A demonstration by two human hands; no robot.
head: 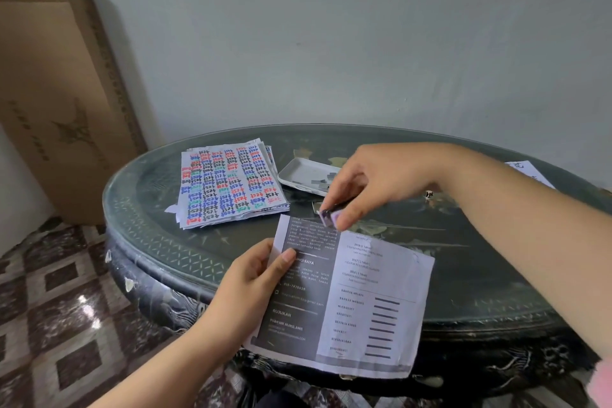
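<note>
Paper is the business here: a printed sheet (374,301), apparently folded, is lifted over the near rim of the round dark table (480,275) in the lower middle of the frame. The left hand (251,285) grips its left edge, thumb on top and fingers curled beneath, probably to keep the sheet taut and steady. The right hand (374,182) comes down from the right, thumb and forefinger pinched tight on a small purple-grey piece (326,218) right at the sheet's top edge. It looks like a clip, though I cannot tell for sure, nor whether it is going on or coming off.

A white tray (294,169) just behind the right hand holds similar grey bits, handy for reaching. Left of the tray lies a stack of pages (228,182) covered in coloured handwriting, likely sorted aside. A cardboard box (56,103) leans on the wall, upper left.
</note>
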